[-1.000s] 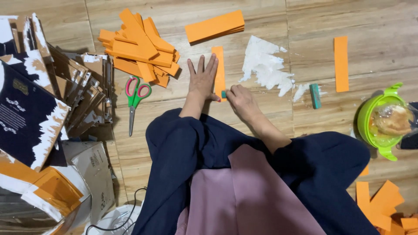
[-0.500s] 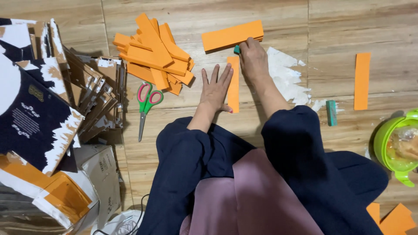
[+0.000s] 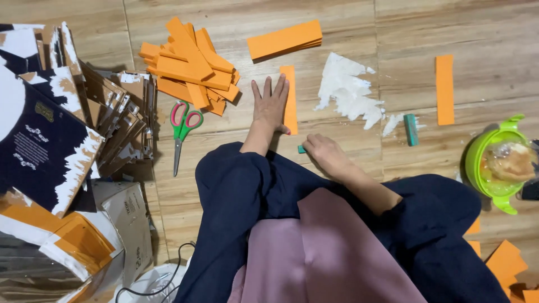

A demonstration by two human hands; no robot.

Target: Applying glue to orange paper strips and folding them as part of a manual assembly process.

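I sit on a wooden floor. My left hand (image 3: 270,104) lies flat, fingers spread, pressing on a narrow orange paper strip (image 3: 289,99). My right hand (image 3: 321,152) is closed around a small green tool (image 3: 302,149), only its tip showing, at the near end of that strip. A stack of orange strips (image 3: 285,39) lies beyond the hands. A loose pile of orange strips (image 3: 191,64) lies to the far left. Scissors with red and green handles (image 3: 181,130) lie left of my left arm.
Torn white paper scraps (image 3: 347,90) lie right of the strip. A green stick (image 3: 411,129) and a single orange strip (image 3: 444,88) lie farther right. A green bowl (image 3: 477,163) sits at the right edge. Dark printed cardboard sheets (image 3: 39,140) pile up at the left.
My right hand has drawn back from the far end of the strip, near the stack, to its near end. My left hand has stayed pressed on the strip.
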